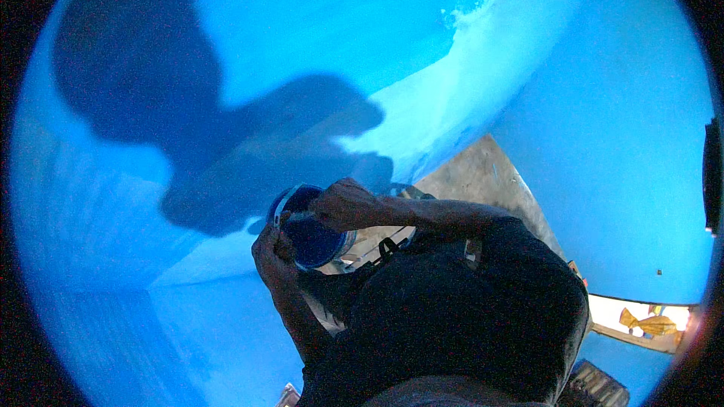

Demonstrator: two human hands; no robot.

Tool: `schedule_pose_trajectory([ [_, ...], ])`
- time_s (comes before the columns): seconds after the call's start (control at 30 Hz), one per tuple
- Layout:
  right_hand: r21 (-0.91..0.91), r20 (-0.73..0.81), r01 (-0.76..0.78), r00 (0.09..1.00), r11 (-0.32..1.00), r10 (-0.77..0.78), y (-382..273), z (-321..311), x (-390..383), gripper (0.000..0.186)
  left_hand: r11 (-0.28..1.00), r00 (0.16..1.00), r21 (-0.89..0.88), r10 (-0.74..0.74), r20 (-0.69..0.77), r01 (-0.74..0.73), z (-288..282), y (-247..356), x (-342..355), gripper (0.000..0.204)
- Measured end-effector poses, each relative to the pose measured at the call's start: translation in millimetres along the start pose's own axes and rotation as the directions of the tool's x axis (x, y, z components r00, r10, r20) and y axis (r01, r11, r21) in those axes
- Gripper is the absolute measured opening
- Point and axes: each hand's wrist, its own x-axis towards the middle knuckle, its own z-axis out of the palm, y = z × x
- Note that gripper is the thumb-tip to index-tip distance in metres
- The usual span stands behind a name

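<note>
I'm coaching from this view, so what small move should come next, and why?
Probably steady the bucket with the left hand and raise the right hand clear of it: both hands crowd its opening, while a paler, ragged-edged band shows on the blue wall. Whether the right hand holds something is too dark to tell.

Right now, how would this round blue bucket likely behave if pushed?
The bucket would probably hold its shape, given its evenly round rim. Its curved side might roll if laid over. Weight is uncertain: the interior is too dark.
</note>
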Motion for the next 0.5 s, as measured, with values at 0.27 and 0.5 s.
schedule_pose_trajectory([
  [0.27, -0.317, -0.182, 0.11, 0.968, 0.942, -0.174, -33, -22, 2, 0.017, 0.909, 0.991, 0.394, 0.128, 0.048, -0.137, -65, -15, -16, 0.021],
  [0.5, 0.14, -0.192, -0.021, 0.98, 0.99, 0.048, -56, -35, -8, 0.021, 0.997, 0.993, -0.044, -0.058, 0.105, 0.063, -3, 15, 5, 0.025],
])
